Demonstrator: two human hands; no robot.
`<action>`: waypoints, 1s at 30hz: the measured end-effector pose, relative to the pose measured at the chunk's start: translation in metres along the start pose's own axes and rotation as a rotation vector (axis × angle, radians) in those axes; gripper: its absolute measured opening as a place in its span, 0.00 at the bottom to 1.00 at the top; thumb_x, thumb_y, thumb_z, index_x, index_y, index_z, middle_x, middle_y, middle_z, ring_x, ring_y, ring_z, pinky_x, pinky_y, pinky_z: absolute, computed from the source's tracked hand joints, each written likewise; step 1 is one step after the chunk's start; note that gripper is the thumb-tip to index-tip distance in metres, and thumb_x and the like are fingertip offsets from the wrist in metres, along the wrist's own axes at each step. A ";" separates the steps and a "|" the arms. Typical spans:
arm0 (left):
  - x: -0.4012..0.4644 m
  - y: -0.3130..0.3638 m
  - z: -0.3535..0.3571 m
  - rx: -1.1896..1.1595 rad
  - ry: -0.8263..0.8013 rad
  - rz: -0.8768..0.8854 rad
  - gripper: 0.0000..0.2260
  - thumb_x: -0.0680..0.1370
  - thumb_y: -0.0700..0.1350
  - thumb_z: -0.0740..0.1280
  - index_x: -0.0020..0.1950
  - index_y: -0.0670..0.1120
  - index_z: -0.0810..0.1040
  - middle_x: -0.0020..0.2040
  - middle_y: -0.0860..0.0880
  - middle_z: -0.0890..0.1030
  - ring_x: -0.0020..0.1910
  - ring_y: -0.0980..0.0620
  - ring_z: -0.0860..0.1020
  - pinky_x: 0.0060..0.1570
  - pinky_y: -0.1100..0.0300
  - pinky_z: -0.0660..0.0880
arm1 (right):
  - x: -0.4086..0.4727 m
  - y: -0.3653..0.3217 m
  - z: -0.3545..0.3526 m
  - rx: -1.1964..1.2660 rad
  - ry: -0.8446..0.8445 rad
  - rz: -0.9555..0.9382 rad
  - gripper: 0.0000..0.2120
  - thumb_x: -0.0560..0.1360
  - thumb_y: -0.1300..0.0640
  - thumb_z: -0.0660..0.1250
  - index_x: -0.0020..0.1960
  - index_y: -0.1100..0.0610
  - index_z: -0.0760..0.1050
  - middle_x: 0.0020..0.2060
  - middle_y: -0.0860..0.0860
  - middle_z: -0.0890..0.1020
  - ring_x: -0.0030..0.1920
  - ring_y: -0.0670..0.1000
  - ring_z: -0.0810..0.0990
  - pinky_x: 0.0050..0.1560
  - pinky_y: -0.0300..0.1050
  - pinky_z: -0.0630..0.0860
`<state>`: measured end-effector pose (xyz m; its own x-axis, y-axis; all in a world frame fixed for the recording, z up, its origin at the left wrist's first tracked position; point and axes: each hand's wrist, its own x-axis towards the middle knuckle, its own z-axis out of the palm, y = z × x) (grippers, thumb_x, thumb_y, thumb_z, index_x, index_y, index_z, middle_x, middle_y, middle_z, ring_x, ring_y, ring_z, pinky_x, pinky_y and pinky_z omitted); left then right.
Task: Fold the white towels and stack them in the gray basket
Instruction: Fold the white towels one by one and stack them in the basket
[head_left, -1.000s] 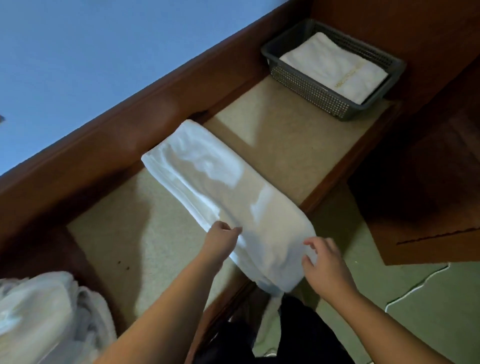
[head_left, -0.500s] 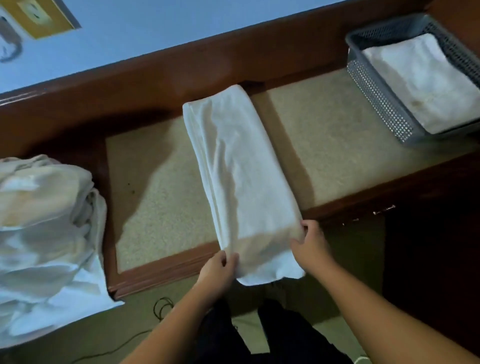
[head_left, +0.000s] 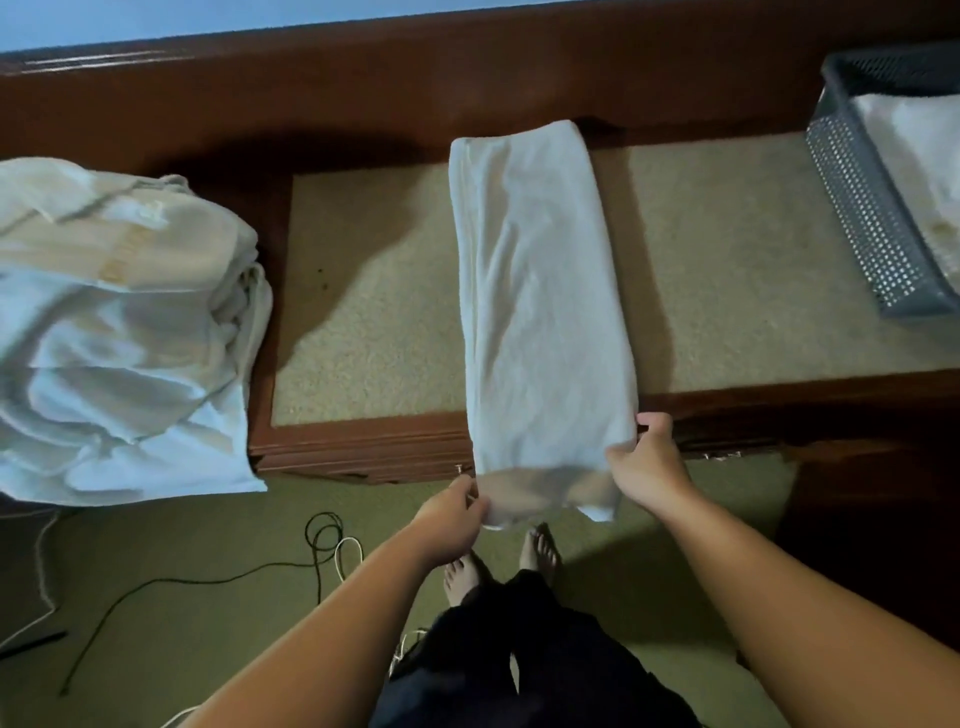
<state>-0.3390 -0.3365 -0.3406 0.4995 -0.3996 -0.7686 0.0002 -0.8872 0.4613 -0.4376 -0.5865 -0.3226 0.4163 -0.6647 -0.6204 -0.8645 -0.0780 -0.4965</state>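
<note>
Head view: gray basket w/ folded towel; left hand, right hand pinch long towel.

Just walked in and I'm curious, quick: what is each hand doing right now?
Left hand: pinching the near left corner of the long folded white towel.
Right hand: gripping the same towel's near right corner.

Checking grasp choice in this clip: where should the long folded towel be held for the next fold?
At its two near corners, from the person's side. The towel lies lengthwise away, its near end overhanging the ledge, where the left hand and right hand already pinch it.
</note>
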 end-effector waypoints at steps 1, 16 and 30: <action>0.000 -0.001 0.001 -0.004 0.006 -0.015 0.09 0.86 0.53 0.58 0.55 0.48 0.70 0.51 0.45 0.81 0.43 0.47 0.78 0.38 0.56 0.73 | 0.000 0.002 0.000 0.000 0.004 -0.007 0.25 0.79 0.58 0.68 0.72 0.55 0.62 0.56 0.54 0.78 0.50 0.56 0.77 0.43 0.47 0.71; 0.009 0.026 -0.003 -0.506 0.144 -0.199 0.36 0.75 0.69 0.71 0.72 0.45 0.73 0.64 0.50 0.78 0.60 0.48 0.77 0.59 0.52 0.75 | 0.008 0.024 -0.014 0.041 -0.195 0.064 0.23 0.80 0.51 0.70 0.71 0.59 0.72 0.64 0.54 0.80 0.55 0.52 0.77 0.54 0.48 0.71; 0.000 0.019 0.041 -0.869 0.103 -0.157 0.36 0.61 0.70 0.80 0.62 0.52 0.82 0.54 0.52 0.88 0.54 0.48 0.86 0.61 0.44 0.81 | 0.008 0.053 -0.018 0.276 -0.275 0.011 0.12 0.80 0.49 0.71 0.56 0.56 0.75 0.54 0.53 0.85 0.55 0.53 0.84 0.63 0.58 0.78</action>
<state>-0.3742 -0.3631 -0.3502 0.5140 -0.2279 -0.8269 0.7119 -0.4244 0.5595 -0.4854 -0.6099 -0.3431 0.5001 -0.4372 -0.7475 -0.7765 0.1558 -0.6106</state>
